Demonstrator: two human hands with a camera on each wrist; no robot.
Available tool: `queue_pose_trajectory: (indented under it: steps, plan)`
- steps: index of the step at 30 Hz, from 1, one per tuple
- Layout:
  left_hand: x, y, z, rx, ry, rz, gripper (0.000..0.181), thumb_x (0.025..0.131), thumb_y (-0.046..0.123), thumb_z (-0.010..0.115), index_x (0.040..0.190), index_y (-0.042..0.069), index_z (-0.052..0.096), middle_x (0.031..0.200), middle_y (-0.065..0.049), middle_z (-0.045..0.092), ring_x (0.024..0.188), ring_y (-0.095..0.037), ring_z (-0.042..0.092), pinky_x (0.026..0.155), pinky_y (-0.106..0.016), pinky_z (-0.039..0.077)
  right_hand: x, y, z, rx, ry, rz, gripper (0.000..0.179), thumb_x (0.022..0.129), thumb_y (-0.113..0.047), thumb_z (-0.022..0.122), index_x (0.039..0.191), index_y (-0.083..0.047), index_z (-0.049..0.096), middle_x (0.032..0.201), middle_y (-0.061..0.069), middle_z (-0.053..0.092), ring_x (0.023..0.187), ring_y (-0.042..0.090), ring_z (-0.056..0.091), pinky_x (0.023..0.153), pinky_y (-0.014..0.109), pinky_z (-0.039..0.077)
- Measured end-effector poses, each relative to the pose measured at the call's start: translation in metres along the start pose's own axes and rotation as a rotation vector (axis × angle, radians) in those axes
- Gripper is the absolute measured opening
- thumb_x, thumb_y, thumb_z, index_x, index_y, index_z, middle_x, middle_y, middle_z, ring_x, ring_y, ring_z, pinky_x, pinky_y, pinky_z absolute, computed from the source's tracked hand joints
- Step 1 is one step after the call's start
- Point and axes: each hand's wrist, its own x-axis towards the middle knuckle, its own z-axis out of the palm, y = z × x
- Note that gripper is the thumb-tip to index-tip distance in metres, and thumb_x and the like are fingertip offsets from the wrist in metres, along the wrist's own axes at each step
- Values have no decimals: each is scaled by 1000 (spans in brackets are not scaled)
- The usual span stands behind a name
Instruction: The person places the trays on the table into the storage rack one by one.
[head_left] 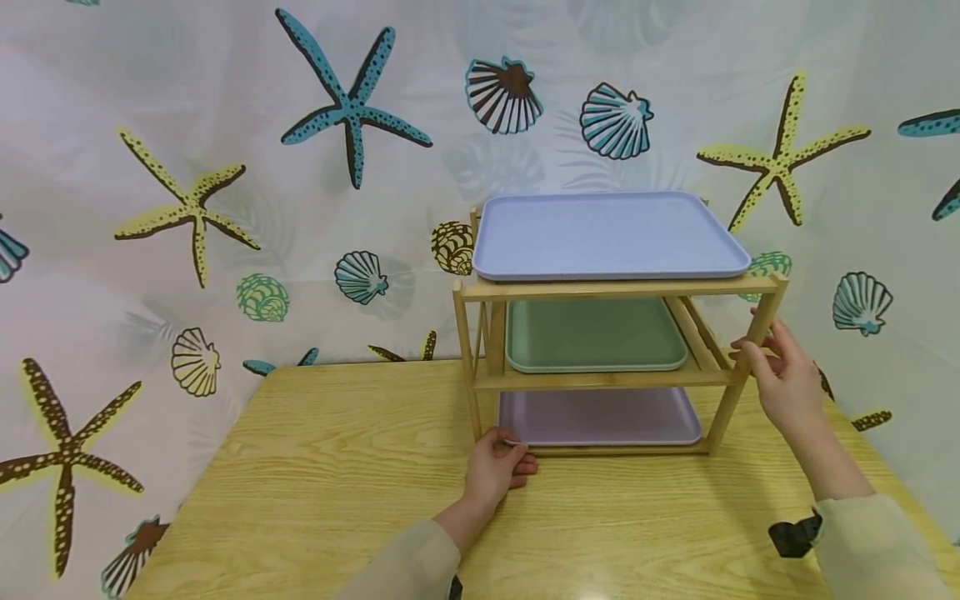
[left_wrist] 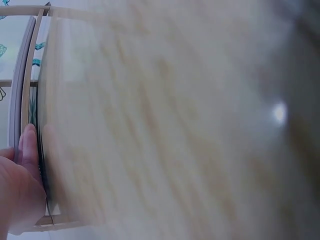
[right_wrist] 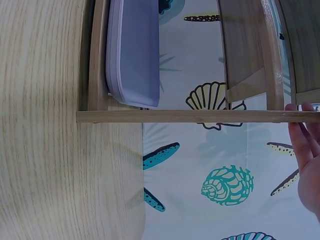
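A three-tier wooden rack (head_left: 600, 380) stands on the table with a tray on each tier. The top tray is light blue (head_left: 607, 237), the middle one green (head_left: 600, 333), the bottom one purple (head_left: 600, 417). My left hand (head_left: 491, 475) grips the rack's bottom front rail at the purple tray's left corner. In the left wrist view, the left hand (left_wrist: 22, 190) has its thumb near the tray rim and its fingers by the rail. My right hand (head_left: 787, 379) holds the rack's front right post. The right wrist view has the right hand (right_wrist: 309, 155) with fingers round that post (right_wrist: 200, 116).
The wooden table (head_left: 337, 467) extends to the left and in front of the rack. Behind stands a wall covering (head_left: 420, 192) printed with starfish and shells, close to the rack's back. Another covered wall (head_left: 907, 358) runs along the right side.
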Motion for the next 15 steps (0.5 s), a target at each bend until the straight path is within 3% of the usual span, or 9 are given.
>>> queue_pose_trajectory:
  steps: [2,4,7,10,15]
  plan:
    - [1,0,-2,-5,-13,-4,13,96,1,59,106,-4,51,81,-22,69,65,-21,69,51,-27,53,2,0,-1,26,-13,-2,47,103,-15,49,149,-11,38,99,-16,59,82,-15,58,70,7,46]
    - [2,0,-5,1,-36,0,20,97,2,59,113,-5,50,85,-21,69,66,-20,69,52,-27,53,3,-1,-3,39,-34,3,49,102,-14,51,149,-9,37,101,-11,61,83,-14,58,70,8,47]
    - [-1,2,-12,25,-93,11,35,97,5,60,127,-7,46,92,-22,69,69,-20,70,53,-27,54,1,-2,-11,28,-80,35,57,102,-17,53,153,-8,29,116,12,63,92,-6,60,72,8,46]
    - [-9,6,-26,49,-160,18,45,97,8,60,136,-4,42,101,-24,68,73,-22,70,56,-29,54,-4,-2,-21,4,-127,71,67,101,-21,54,156,-11,17,132,32,50,108,7,57,76,6,42]
    - [-32,26,-57,77,-233,-17,46,97,14,61,138,1,45,108,-23,67,78,-23,71,63,-37,57,-20,-1,-37,5,-223,82,72,103,-23,51,158,-17,5,143,33,36,124,12,46,81,4,35]
